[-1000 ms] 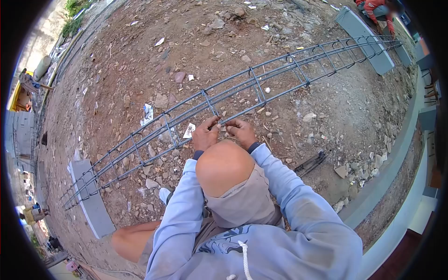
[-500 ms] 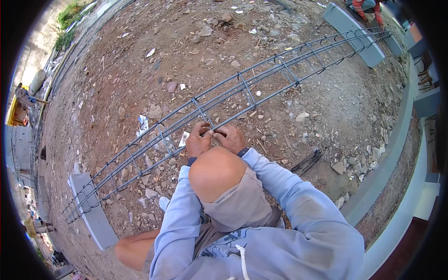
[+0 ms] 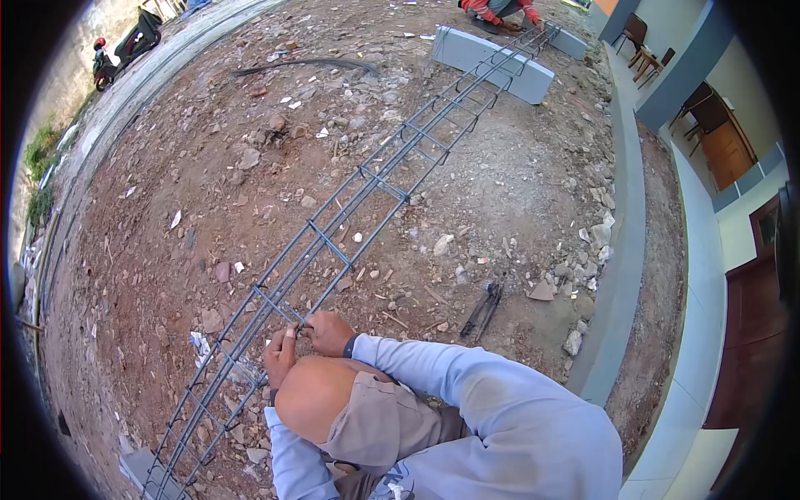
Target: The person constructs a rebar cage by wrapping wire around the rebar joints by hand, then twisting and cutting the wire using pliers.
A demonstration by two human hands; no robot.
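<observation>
While the person crouches with one bare knee (image 3: 317,396) raised, the left hand (image 3: 280,354) and right hand (image 3: 329,333) meet at the near long bar of the steel cage (image 3: 329,242), close to a cross tie. Their fingers curl inward, tips bunched together; I can't tell whether they pinch the bar or something thin. From the lower left, the cage runs away over a grey block (image 3: 137,467) to a far pale block (image 3: 492,67), where a red-sleeved co-worker (image 3: 483,10) squats. Dark, slender pieces (image 3: 483,310) lie on the stony ground (image 3: 517,192), right of the hands.
</observation>
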